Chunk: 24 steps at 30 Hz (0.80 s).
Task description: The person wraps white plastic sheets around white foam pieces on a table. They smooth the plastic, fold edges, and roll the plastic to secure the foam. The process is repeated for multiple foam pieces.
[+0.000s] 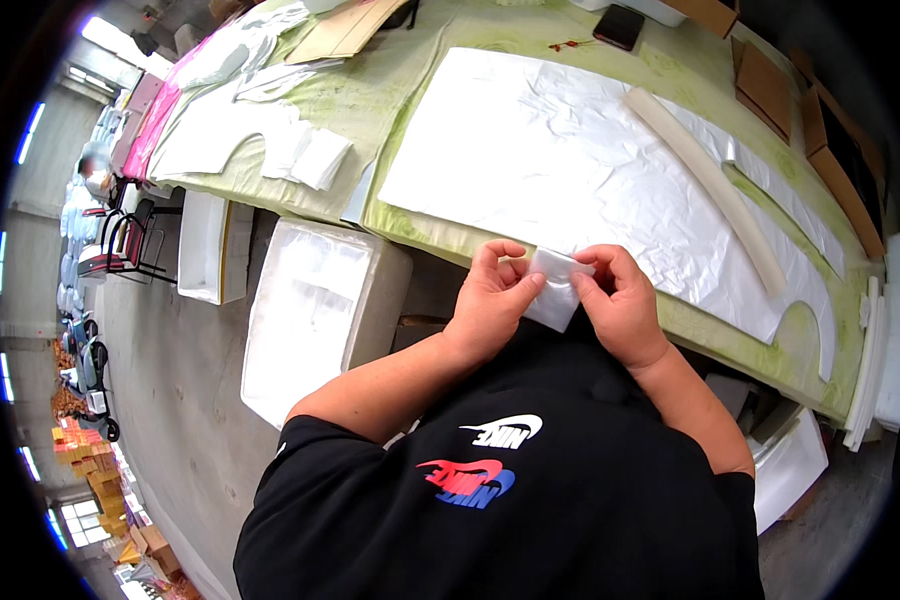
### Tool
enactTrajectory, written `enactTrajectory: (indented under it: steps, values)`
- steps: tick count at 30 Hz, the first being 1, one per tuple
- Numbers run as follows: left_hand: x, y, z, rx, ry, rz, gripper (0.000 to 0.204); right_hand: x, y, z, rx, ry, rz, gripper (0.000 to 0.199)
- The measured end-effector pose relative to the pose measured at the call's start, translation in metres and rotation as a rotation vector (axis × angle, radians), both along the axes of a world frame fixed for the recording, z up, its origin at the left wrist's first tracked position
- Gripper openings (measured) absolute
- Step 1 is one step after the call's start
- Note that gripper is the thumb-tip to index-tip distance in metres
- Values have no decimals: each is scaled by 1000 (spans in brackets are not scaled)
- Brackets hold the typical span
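Observation:
Close to my body, at the near edge of the table, both hands pinch a small white piece of thin, film-like sheet (553,302). My left hand (490,308) grips its left edge between thumb and fingers. On the opposite upper corner, my right hand (625,308) closes with thumb and forefinger. Whether the piece is a bag or a folded sheet cannot be made out. Just beyond my hands, a large wrinkled white sheet (530,150) lies spread over the green tablecloth (410,222), with a long pale tube (710,190) resting on it.
To the left on the table lies a stack of small white pieces (320,158). A black phone (618,27) sits at the far side. An open cardboard box (842,160) stands at the right. Below the table's front edge is a white foam box (305,320).

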<state>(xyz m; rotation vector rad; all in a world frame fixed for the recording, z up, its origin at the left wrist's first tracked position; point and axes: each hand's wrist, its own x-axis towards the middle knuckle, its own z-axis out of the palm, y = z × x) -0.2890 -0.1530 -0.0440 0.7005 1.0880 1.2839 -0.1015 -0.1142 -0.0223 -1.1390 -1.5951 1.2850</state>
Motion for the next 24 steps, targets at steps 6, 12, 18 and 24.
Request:
enactTrajectory:
  steps: [6,12,18,24]
  values:
    - [-123,57,24,260,443,252,11,5,3,-14,10,92,-6,22]
    - [-290,124,49,91,1174,425,21,4,6,-18,45,51,41,20]
    - [-300,138,34,-212,1871,381,24,3,5,-15,79,30,37,18]
    - [-304,125,24,-47,1770,634,22,17,6,-15,194,44,32,16]
